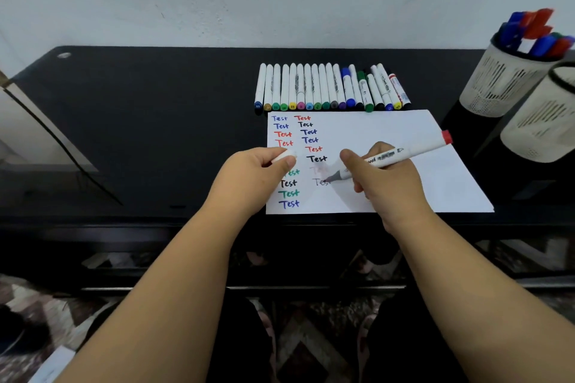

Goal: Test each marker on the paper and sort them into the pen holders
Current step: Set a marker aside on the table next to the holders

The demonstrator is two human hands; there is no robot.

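A white paper sheet (389,134) lies on the black desk, with two columns of the word "Test" in blue, red, black and green. My right hand (382,183) grips a white marker (401,154) with a red end cap, its grey tip touching the paper at a faint "Test". My left hand (252,177) holds a white marker cap (284,157) over the paper's left edge. A row of several white markers (329,88) with coloured caps lies just behind the paper. Two white mesh pen holders stand at the right: the far holder (504,81) contains several blue and red markers, and the near holder (541,121) shows nothing inside.
The black desk (155,134) stretches left of the paper, with a cable hole (63,55) at its far left corner. A pale wall rises behind it. A thin dark rod (56,140) slants across the desk's left end. Patterned carpet shows below the desk's front edge.
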